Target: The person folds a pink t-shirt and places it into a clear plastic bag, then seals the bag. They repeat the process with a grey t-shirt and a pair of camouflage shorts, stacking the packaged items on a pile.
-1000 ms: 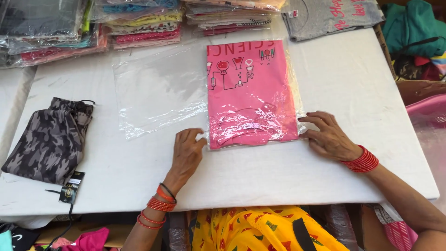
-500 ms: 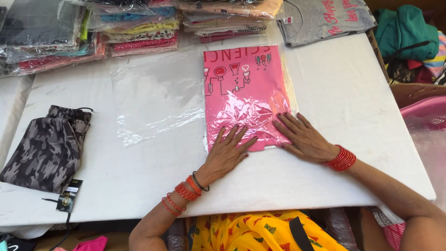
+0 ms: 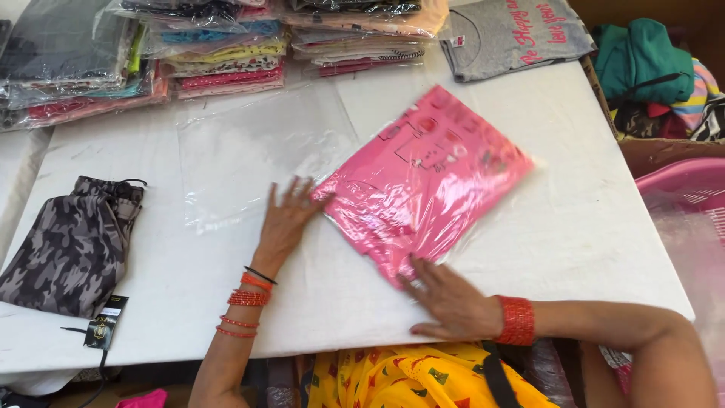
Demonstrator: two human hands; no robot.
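Observation:
A folded pink shirt in a clear plastic bag (image 3: 423, 181) lies turned at an angle on the white table (image 3: 589, 227). My left hand (image 3: 289, 215) rests flat with fingers spread at the bag's left corner, touching it. Fingers apart, my right hand (image 3: 449, 298) lies flat at the bag's near corner. Neither hand grips anything. Red bangles circle both wrists.
An empty clear bag (image 3: 249, 155) lies left of the pink one. Folded camouflage trousers (image 3: 72, 242) with a tag sit at the left edge. Stacks of bagged clothes (image 3: 219, 53) and a grey shirt (image 3: 513, 34) line the far side. A pink basket (image 3: 680, 189) stands right.
The bagged pink shirt has been rotated clockwise from upright to diagonal. My left hand slid to its left corner and my right hand moved down to the near corner.

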